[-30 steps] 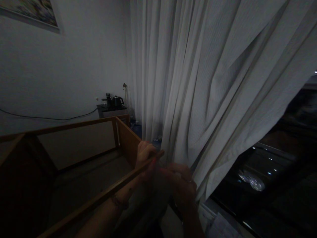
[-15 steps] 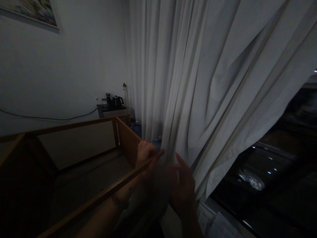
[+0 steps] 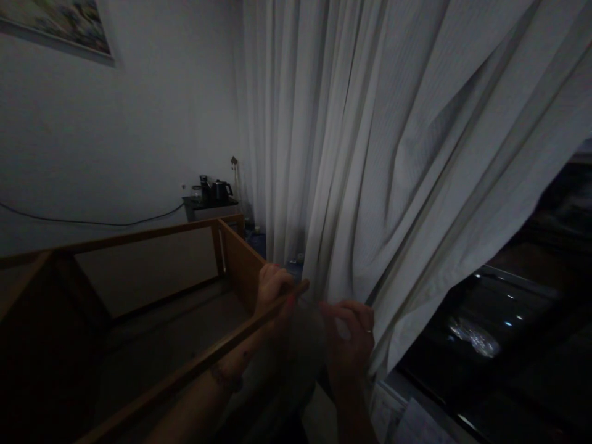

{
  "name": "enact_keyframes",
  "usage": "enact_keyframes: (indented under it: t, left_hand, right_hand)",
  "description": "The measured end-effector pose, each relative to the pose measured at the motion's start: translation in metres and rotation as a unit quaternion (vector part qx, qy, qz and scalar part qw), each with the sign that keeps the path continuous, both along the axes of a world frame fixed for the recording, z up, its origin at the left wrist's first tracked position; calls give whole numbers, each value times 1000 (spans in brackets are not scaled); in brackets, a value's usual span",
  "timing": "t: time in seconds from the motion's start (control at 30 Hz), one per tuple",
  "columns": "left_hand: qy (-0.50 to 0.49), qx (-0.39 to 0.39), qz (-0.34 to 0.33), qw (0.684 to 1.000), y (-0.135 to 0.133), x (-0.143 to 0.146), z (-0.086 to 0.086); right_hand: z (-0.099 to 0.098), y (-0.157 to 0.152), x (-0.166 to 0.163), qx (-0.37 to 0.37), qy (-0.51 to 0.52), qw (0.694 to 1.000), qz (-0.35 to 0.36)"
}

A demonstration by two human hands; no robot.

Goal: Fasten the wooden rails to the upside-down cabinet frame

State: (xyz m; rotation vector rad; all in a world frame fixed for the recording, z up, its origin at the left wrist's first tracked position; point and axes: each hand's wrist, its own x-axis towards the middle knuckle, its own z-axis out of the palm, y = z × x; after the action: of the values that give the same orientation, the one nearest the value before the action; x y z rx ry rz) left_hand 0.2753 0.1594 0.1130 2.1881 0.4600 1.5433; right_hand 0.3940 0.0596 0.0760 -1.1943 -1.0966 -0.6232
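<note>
The room is dim. My left hand (image 3: 272, 295) grips the near corner of a wooden frame (image 3: 234, 256), fingers curled over the thin front rail (image 3: 185, 370) where it meets the side board. My right hand (image 3: 349, 342) hovers just right of that corner, fingers bent and pinched together on something small that I cannot make out; a ring shows on one finger. A white curtain (image 3: 379, 160) hangs right behind both hands, its lower edge swept to the right.
A small cabinet with a kettle (image 3: 220, 190) stands against the far wall, and a cable (image 3: 92, 221) runs along that wall. A framed picture (image 3: 55, 24) hangs at upper left. Dark window glass (image 3: 509, 308) with reflections lies to the right, papers (image 3: 416, 425) below it.
My right hand opened with fingers raised half a second ago and has now curled into a pinch again, slightly further right. The left hand has kept its grip on the frame corner.
</note>
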Motion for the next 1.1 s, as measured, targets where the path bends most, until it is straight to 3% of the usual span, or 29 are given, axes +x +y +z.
enact_keyframes:
  t: [0.27, 0.4, 0.47, 0.57, 0.67, 0.73, 1.1]
  left_hand:
    - [-26, 57, 30, 998, 20, 12, -23]
    - [-21, 67, 35, 997, 22, 12, -26]
    - [-20, 73, 36, 997, 22, 12, -28]
    - [-26, 75, 36, 996, 24, 12, -29]
    - [-22, 80, 42, 996, 23, 12, -30]
    - [-17, 84, 44, 995, 22, 12, -29]
    - [-75, 163, 77, 981, 19, 15, -19]
  right_hand:
    - [11, -10, -17, -74, 12, 996, 49]
    - [10, -10, -29, -67, 122, 981, 134]
    - [8, -9, -33, -82, 221, 947, 218]
    - [1, -5, -35, -101, 367, 856, 351]
    - [-7, -1, -34, -90, 422, 797, 423]
    - [-11, -1, -32, -81, 408, 805, 423]
    - [-13, -2, -24, 2, 173, 940, 292]
